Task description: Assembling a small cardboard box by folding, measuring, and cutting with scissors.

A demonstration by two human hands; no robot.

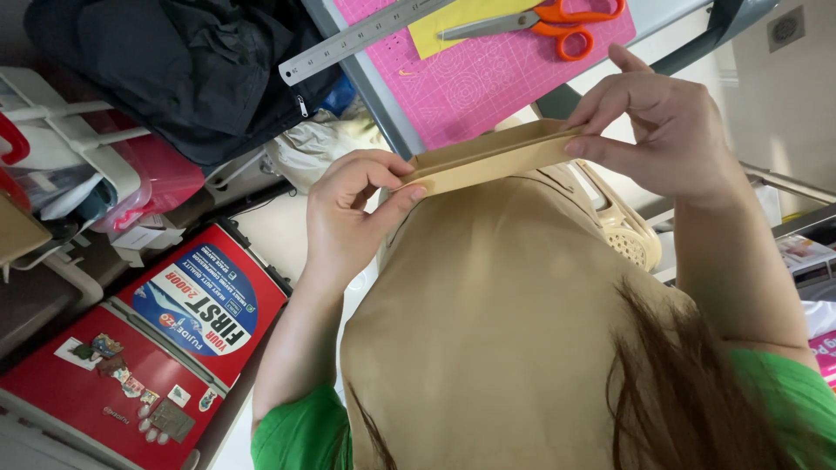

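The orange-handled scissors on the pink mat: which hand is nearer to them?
Right. The right hand pinches the folded tan strip just below the scissors; the left hand grips the strip's other end, farther down-left.

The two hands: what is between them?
In the head view, a folded tan paper strip stretches between the left hand and right hand, pinched at both ends.

Tan fabric (488,339), top edge folded into a flat band, hanging down below.

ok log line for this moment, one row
left hand: pinches folded tan strip end | right hand: pinches other end | strip: held level above tan fabric | behind: pink cutting mat, orange scissors
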